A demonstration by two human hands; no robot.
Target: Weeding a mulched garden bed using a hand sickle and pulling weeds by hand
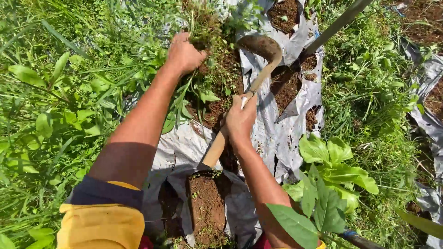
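Note:
My left hand [183, 53] is closed around a clump of green weeds [204, 20] growing from the soil at the top of the bed. My right hand [240, 121] grips the wooden handle [215, 151] of a sickle. Its curved, soil-caked blade [260, 46] arcs over the dirt just right of the weeds. Brown soil [221, 87] shows through torn silver plastic mulch [267, 138] between my two hands.
Thick grass and weeds [60, 101] fill the left side. A broad-leafed green plant [334, 170] grows at the lower right. A long pole [334, 26] crosses the top right. More silver mulch [429, 120] lies at the far right, beyond a grassy strip [369, 87].

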